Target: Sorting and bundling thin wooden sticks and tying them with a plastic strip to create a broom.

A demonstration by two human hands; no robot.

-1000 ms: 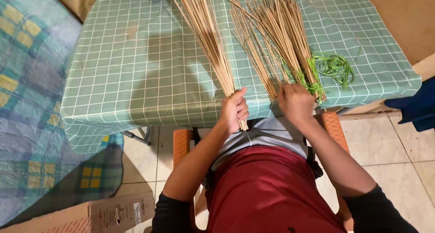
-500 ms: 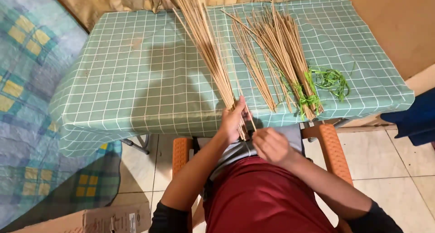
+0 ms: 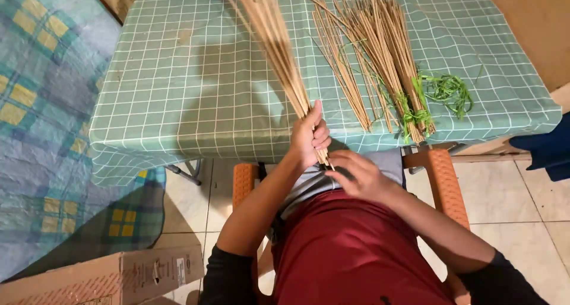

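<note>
Two hands work a bundle of thin sticks (image 3: 276, 50) — left hand (image 3: 309, 136) clenched around its base, right hand (image 3: 359, 175) loosely open below; tips cut off above a green checked tablecloth (image 3: 178, 85), tiled floor (image 3: 516, 186) beneath.

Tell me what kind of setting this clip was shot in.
Probably a room in a home used for handcraft. A table under a green checked cloth holds loose thin sticks, a patterned blanket lies beside it, and the floor is tiled.
</note>
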